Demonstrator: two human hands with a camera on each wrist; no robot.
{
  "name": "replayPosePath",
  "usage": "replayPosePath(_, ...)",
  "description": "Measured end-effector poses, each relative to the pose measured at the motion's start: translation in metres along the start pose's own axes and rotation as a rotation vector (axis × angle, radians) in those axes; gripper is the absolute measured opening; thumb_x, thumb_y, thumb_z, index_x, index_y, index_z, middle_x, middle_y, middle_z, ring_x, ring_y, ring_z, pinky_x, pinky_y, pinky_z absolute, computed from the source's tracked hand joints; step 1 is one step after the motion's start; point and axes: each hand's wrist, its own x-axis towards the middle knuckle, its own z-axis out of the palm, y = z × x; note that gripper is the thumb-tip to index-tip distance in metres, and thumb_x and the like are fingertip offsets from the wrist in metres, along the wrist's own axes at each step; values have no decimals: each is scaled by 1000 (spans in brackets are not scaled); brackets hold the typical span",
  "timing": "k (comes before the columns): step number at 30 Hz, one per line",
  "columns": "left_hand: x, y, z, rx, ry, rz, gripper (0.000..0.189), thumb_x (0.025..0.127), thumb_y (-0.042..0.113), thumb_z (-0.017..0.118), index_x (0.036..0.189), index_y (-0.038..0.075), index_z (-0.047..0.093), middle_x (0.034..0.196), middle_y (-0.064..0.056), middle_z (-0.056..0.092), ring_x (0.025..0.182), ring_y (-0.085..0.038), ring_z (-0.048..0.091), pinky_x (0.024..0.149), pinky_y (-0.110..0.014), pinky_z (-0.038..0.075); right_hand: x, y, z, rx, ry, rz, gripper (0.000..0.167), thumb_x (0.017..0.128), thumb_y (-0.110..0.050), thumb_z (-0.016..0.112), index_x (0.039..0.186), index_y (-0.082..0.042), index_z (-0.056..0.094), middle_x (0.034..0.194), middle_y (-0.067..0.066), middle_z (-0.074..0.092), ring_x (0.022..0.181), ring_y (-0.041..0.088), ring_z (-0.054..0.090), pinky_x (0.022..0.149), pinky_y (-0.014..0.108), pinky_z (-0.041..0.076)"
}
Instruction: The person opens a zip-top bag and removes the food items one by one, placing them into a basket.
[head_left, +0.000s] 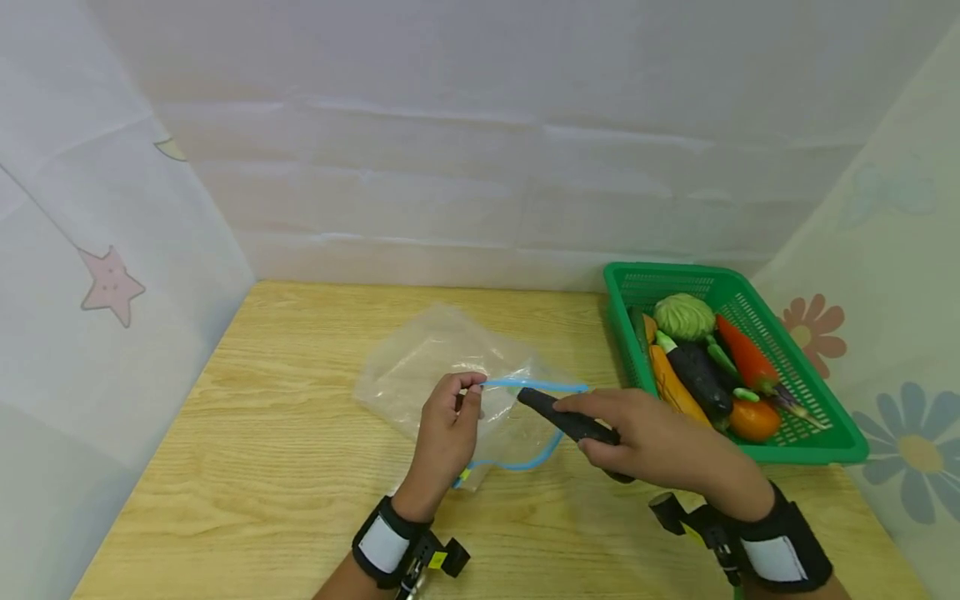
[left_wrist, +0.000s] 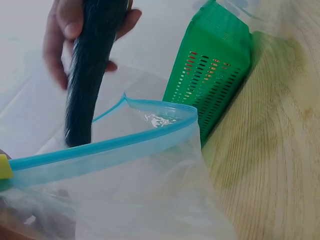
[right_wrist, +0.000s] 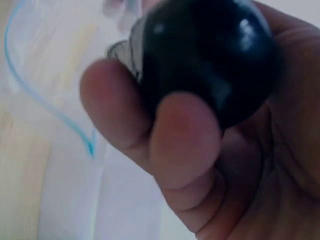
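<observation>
My left hand (head_left: 447,429) pinches the rim of a clear zip bag (head_left: 412,367), which lies on the table with its blue-edged mouth spread apart. A yellow slider (left_wrist: 5,166) sits at one end of the blue strip in the left wrist view. My right hand (head_left: 652,433) grips a dark green cucumber (head_left: 566,417) with fingers and thumb around it. The cucumber's far end points at the bag's mouth, and in the left wrist view its lower tip is just behind the near rim. The right wrist view shows the cucumber's rounded end (right_wrist: 210,55) close up.
A green plastic basket (head_left: 855,446) stands on the table's right side. Inside are a cabbage (head_left: 684,317), an eggplant (head_left: 697,379), a red pepper (head_left: 750,350), an orange-red tomato (head_left: 753,421) and other vegetables. Cloth-covered walls rise behind and at both sides.
</observation>
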Motion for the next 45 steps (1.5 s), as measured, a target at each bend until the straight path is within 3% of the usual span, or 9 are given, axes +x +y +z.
replayPosePath(9,0,-2,-2,-1,2,1,22,106,14,48,119,5,63,110,-8,60,79,-18,58,66,-32,49,-37,24,-30,25,6,131,44,98,-21,64,141,-16,53,73,-12,51,49,-1,36,49,23,38)
replayPosePath(14,1,-2,-3,-2,-1,-21,22,106,13,47,120,5,62,108,-4,59,80,-18,59,65,-32,49,-47,31,-40,8,17,201,43,99,-23,63,140,-17,54,79,-10,52,47,1,34,49,24,37)
replayPosePath(20,2,-2,-5,-15,14,-23,22,106,14,48,120,5,62,108,-5,59,80,-20,60,63,-31,47,-53,46,-56,-72,135,153,40,98,-17,65,137,-19,55,71,-11,51,46,0,38,46,24,37)
replayPosePath(23,1,-1,-6,-22,14,-24,22,106,15,48,120,5,62,110,-7,60,81,-20,60,62,-30,47,-49,60,-66,-112,176,219,44,99,-21,63,141,-16,51,91,6,66,44,4,34,45,26,35)
replayPosePath(27,0,-1,-6,-27,9,-34,21,106,15,48,119,7,62,112,-7,60,82,-18,59,63,-30,48,-37,85,-74,-120,151,344,52,103,-32,56,148,-9,43,124,27,59,44,11,35,46,30,35)
replayPosePath(30,0,-1,-7,-30,12,-41,20,106,16,49,118,8,63,112,-4,60,82,-18,60,63,-30,48,-24,107,-77,-110,105,424,61,104,-41,51,151,-5,36,122,29,58,52,18,48,50,35,39)
replayPosePath(35,0,-2,-8,-38,14,-49,21,106,17,49,119,8,63,113,-7,60,83,-19,60,63,-29,48,-4,147,-69,-125,39,456,67,104,-40,51,151,4,32,124,35,57,79,29,64,66,44,47)
replayPosePath(40,-1,-4,-8,-37,0,-54,22,106,19,49,120,7,62,115,-11,59,84,-20,59,61,-28,45,2,172,-58,-159,-20,456,65,102,-26,56,148,12,31,124,40,54,89,41,64,74,53,48)
replayPosePath(45,-1,-2,-7,-38,3,-55,22,106,19,50,119,8,62,114,-6,59,85,-19,59,60,-27,45,1,185,-50,-158,-51,467,66,99,-20,59,146,16,29,132,44,45,114,58,50,90,65,43)
